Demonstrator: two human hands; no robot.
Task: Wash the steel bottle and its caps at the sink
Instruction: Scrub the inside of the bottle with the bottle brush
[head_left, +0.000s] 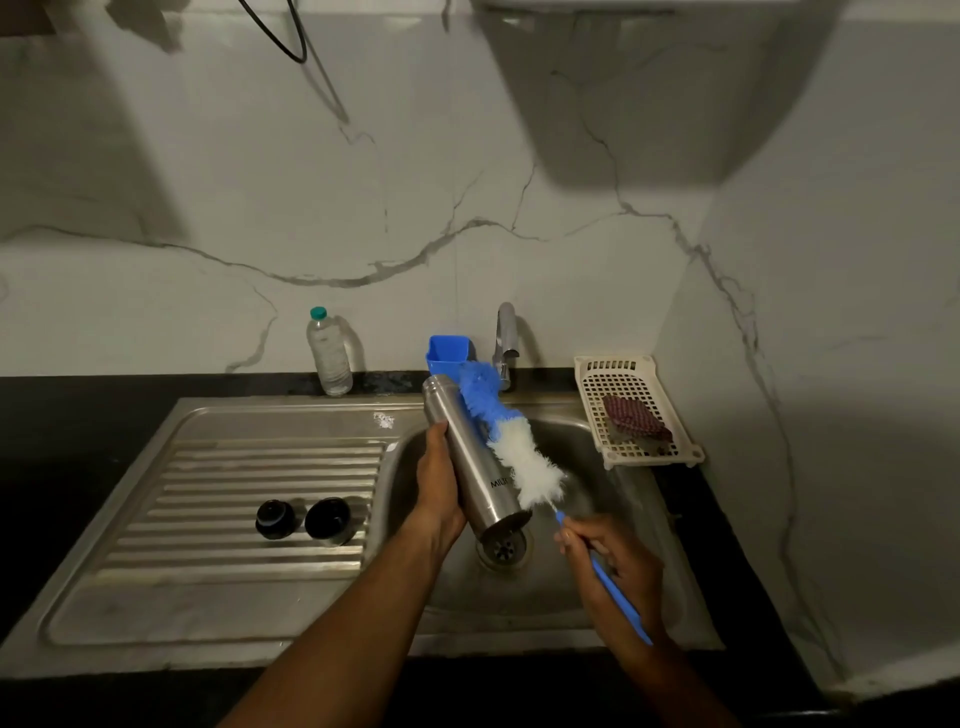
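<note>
My left hand (439, 486) grips the steel bottle (470, 457) round its middle and holds it tilted over the sink basin (571, 566). The bottle's base points down toward the drain (503, 548). My right hand (613, 566) holds the blue handle of a bottle brush (511, 441). The brush's blue and white bristles lie along the bottle's right side on the outside. Two black caps (275, 518) (328, 519) stand side by side on the ribbed drainboard (208, 519) to the left.
A tap (505, 343) rises behind the basin, with a blue plastic holder (448, 353) beside it. A clear plastic water bottle (328, 353) stands on the dark counter. A white perforated tray (631, 410) with a reddish scrub pad (635, 418) sits at the right.
</note>
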